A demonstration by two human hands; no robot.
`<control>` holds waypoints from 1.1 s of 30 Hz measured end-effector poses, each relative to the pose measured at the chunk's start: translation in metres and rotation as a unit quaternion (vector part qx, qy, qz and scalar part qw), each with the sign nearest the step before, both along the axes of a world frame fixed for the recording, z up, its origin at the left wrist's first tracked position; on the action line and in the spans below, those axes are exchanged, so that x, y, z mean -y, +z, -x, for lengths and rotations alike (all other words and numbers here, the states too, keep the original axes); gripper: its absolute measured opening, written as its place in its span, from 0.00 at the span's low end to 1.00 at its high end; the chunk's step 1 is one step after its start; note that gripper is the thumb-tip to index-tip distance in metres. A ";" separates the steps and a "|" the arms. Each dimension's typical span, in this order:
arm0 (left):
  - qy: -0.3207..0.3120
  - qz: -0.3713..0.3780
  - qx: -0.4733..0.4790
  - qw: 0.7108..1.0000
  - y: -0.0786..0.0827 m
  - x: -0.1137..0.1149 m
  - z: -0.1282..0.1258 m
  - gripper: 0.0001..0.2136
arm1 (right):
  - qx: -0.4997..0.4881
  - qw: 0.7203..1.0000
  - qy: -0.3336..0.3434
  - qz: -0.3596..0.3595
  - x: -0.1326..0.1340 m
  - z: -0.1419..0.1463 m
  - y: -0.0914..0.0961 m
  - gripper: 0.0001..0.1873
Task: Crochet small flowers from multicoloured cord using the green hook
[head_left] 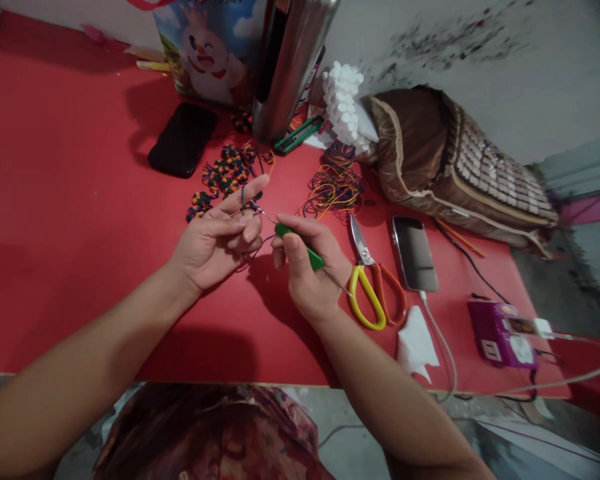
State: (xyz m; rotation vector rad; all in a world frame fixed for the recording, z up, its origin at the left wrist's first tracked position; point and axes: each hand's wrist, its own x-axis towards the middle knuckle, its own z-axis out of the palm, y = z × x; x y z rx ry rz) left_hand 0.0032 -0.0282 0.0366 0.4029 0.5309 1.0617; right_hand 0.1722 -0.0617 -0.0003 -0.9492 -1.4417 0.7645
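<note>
My right hand (315,263) grips a crochet hook (300,247) by its green handle. The hook's thin metal tip points left, to the dark yarn at my left fingers. My left hand (217,237) is palm up, with a dark blue yarn (243,200) looped round its raised index finger. Its thumb and other fingers are closed on the yarn by the hook tip; a small worked piece there is too small to make out clearly. Behind my left hand lie several dark blue and orange crocheted pieces (227,170). A tangle of multicoloured yarn (335,183) lies beyond my right hand.
Scissors (365,280) with yellow and orange handles lie right of my right hand, beside a charging phone (414,253). A black phone (183,140), a steel flask (293,67) and a green cutter (299,135) are farther back. A purple power box (500,333) sits at right.
</note>
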 end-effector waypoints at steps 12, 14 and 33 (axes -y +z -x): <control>-0.003 -0.035 -0.042 0.999 -0.004 -0.001 0.002 0.23 | -0.074 0.996 -0.014 0.038 -0.001 0.007 0.018 0.14; -0.003 -0.030 -0.034 0.999 -0.002 -0.001 0.001 0.22 | -0.075 0.996 -0.019 0.049 -0.001 0.007 0.020 0.16; -0.026 0.094 0.077 0.992 0.013 -0.005 0.005 0.33 | -0.042 0.999 0.011 0.033 -0.003 -0.005 0.023 0.13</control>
